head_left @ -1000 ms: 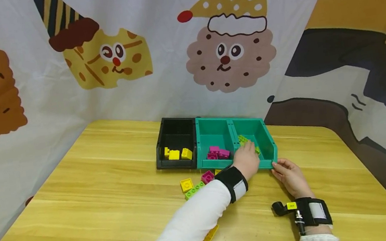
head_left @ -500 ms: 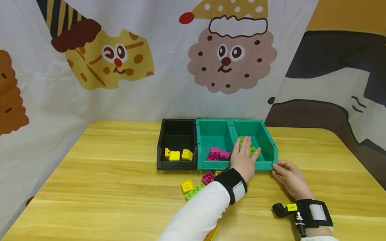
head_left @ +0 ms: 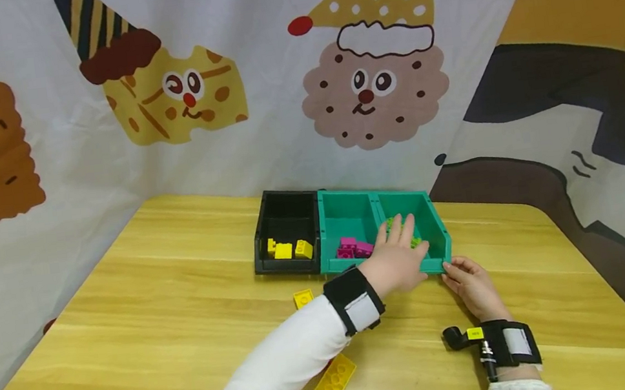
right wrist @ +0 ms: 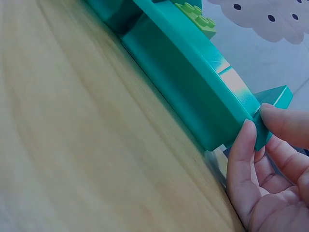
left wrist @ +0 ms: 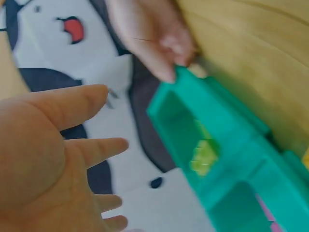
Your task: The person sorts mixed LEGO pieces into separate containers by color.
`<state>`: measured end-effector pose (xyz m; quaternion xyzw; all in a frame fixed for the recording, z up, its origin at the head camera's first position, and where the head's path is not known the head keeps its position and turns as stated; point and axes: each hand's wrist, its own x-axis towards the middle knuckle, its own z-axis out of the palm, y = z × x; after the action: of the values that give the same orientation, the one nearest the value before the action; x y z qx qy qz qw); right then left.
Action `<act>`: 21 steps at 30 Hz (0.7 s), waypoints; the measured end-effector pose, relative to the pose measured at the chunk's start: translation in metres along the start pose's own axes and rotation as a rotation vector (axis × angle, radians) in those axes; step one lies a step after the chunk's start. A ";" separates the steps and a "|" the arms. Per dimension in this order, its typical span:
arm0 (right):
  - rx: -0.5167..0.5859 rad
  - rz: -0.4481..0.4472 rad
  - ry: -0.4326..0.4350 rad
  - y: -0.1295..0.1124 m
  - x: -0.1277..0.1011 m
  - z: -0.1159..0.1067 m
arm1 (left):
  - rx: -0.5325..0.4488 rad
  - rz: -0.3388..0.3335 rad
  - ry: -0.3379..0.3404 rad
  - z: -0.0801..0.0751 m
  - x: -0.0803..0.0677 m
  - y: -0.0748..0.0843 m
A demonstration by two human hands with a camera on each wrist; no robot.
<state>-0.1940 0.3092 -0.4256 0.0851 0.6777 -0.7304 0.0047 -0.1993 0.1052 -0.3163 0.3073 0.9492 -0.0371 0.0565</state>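
My left hand (head_left: 402, 244) hovers over the front of the right teal bin (head_left: 440, 231) with its fingers straight and spread, holding nothing. In the left wrist view the same left hand (left wrist: 72, 145) shows an empty palm beside the teal bin (left wrist: 231, 140). Green bricks (head_left: 389, 222) lie in that bin, partly hidden by the hand, and the green bricks (left wrist: 205, 154) show blurred. My right hand (head_left: 463, 277) pinches the bin's front right corner. The right wrist view shows the right hand (right wrist: 260, 145) with thumb and finger either side of the teal bin (right wrist: 193, 63) corner, a green brick (right wrist: 195, 12) above.
Pink bricks (head_left: 354, 246) sit in the middle teal compartment. A black bin (head_left: 285, 208) on the left holds yellow bricks (head_left: 285, 249). A small yellow brick (head_left: 303, 298) and a long yellow plate (head_left: 335, 381) lie loose on the wooden table (head_left: 158, 318). Printed curtains enclose the table.
My left hand has drawn back from inside the right teal bin toward its front and spread its fingers. The forearm now covers the loose pink and green bricks. The right hand stays put.
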 end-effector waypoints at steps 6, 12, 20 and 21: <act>0.016 -0.012 -0.019 0.001 0.000 -0.003 | -0.021 0.087 0.031 -0.014 -0.028 0.005; 0.009 -0.016 -0.019 0.002 0.000 -0.002 | -0.039 0.167 0.051 -0.014 -0.060 0.006; 0.003 0.015 0.011 -0.001 0.000 0.000 | -0.139 0.187 0.062 0.002 -0.095 -0.019; 0.000 0.019 0.016 -0.002 0.000 0.000 | -0.158 0.177 0.052 0.004 -0.098 -0.022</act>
<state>-0.1940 0.3090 -0.4236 0.0972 0.6770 -0.7295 0.0064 -0.1328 0.0301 -0.3068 0.3852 0.9195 0.0511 0.0588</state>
